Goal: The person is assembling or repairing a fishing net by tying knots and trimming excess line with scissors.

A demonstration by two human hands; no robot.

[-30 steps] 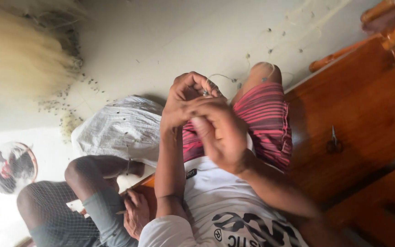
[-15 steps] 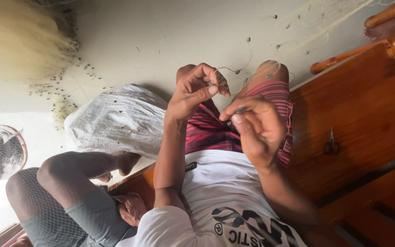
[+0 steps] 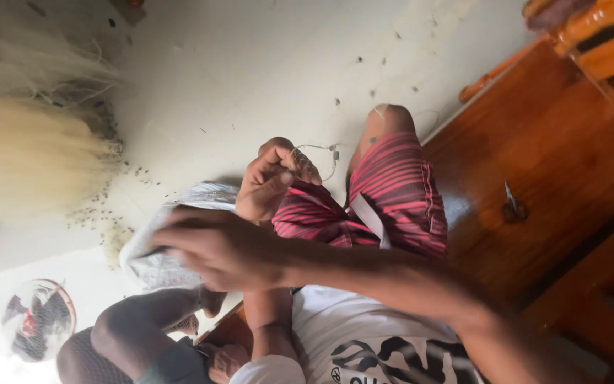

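My left hand (image 3: 276, 179) is raised over my lap, its fingers pinched shut on a thin pale line (image 3: 319, 150) that loops off to the right with a small dark piece on it. My right hand (image 3: 216, 249) stretches across my body to the left, blurred, its fingers over a white sack (image 3: 156, 269) on the floor. Something dark shows at its fingertips, but I cannot tell whether it grips anything. Red striped shorts (image 3: 392, 192) and a white printed shirt (image 3: 364, 334) lie below my arms.
Another person sits at the lower left, with a bare knee (image 3: 126, 327) and a hand (image 3: 223, 359) showing. A pale heap of fine net (image 3: 30, 160) lies at the left, a small fan (image 3: 38, 327) below it. Scissors (image 3: 513, 206) rest on brown wooden furniture (image 3: 556, 142) at the right.
My right hand has left my left hand and swung far left, over the white sack. My left hand keeps its hold on the line. The camera has tilted slightly.
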